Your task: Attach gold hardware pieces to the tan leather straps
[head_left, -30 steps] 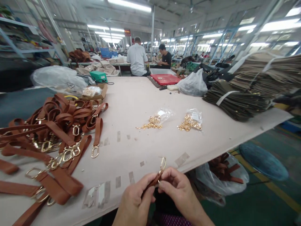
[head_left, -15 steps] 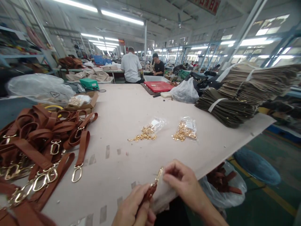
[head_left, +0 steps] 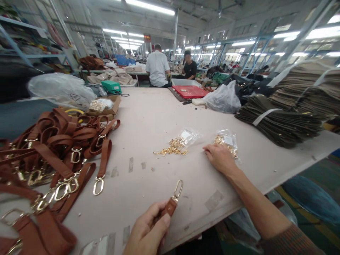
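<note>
My left hand (head_left: 151,226) is closed around the end of a brown leather strap (head_left: 170,207), near the table's front edge. A gold oval clasp (head_left: 178,189) sticks up from that strap end. My right hand (head_left: 219,157) reaches over the table, its fingers bent and close together beside the right pile of small gold pieces (head_left: 220,139), partly covering it; whether anything is between the fingertips is hidden. Left of this hand lies another pile of gold pieces (head_left: 174,148) by an opened clear bag (head_left: 191,136).
Brown straps with gold clasps (head_left: 61,138) are heaped at the left. A green box (head_left: 111,86), a red folder (head_left: 190,92) and a plastic bag (head_left: 224,97) lie farther back. Dark stacked pieces (head_left: 278,122) fill the right. Two people are beyond the table.
My right hand has left the clasp and moved forward to the right gold pile. My left hand still holds the strap, with the clasp now in plain sight. The view has shifted.
</note>
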`<act>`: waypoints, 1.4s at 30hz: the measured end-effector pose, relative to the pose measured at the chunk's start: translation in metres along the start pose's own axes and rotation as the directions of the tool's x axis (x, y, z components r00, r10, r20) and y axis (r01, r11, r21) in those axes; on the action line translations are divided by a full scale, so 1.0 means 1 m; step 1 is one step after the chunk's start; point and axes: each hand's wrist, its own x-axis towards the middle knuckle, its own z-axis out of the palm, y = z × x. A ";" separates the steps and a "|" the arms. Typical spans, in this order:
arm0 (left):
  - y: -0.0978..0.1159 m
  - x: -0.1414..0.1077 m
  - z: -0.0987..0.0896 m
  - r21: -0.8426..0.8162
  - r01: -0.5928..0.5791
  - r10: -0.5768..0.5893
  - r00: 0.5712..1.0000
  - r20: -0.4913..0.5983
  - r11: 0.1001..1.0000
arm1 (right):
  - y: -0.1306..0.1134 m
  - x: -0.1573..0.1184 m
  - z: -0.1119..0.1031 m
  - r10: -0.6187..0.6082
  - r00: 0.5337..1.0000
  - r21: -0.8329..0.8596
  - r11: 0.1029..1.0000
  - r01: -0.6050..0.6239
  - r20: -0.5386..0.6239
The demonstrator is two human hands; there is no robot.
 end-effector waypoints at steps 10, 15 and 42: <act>0.005 -0.005 0.008 -0.004 -0.121 0.121 0.992 -0.015 0.993 | -0.038 -0.037 -0.016 -0.011 0.997 0.335 0.942 0.035 -0.075; 0.001 -0.009 0.012 0.061 -0.221 0.223 0.974 -0.043 0.973 | -0.112 -0.114 -0.029 -0.016 0.994 0.774 0.626 0.094 -0.107; -0.010 -0.035 0.032 0.254 -0.528 0.531 0.845 0.064 0.810 | -0.153 -0.174 -0.010 0.414 0.889 0.919 0.237 -0.314 0.197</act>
